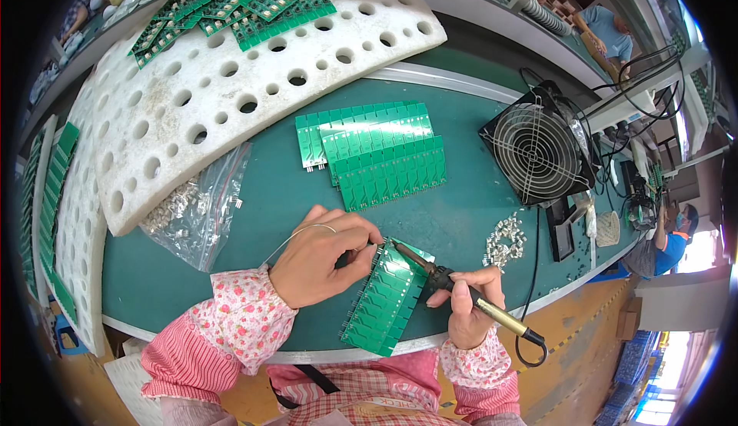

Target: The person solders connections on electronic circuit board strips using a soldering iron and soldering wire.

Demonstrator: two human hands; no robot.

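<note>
My right hand (pixel 473 307) grips a soldering iron (pixel 498 315) by its gold-coloured handle. The iron's tip meets the upper end of a green circuit board panel (pixel 384 299) lying slantwise at the table's near edge. My left hand (pixel 327 253) is closed in a pinch at that panel's upper left corner, beside the iron's tip. A thin silvery solder wire (pixel 305 229) curves over its back toward the fingers; its end at the fingertips is hidden. Pin connectors line the panel's left edge. Several similar green panels (pixel 392 172) lie overlapping farther back.
A caged black fan (pixel 534 145) stands at the right. Small white connectors (pixel 504 241) are heaped below it. A plastic bag of connectors (pixel 196 211) lies left, beside a holed white foam board (pixel 254 80) bearing more panels (pixel 238 7). The iron's black cable (pixel 533 272) crosses the green table.
</note>
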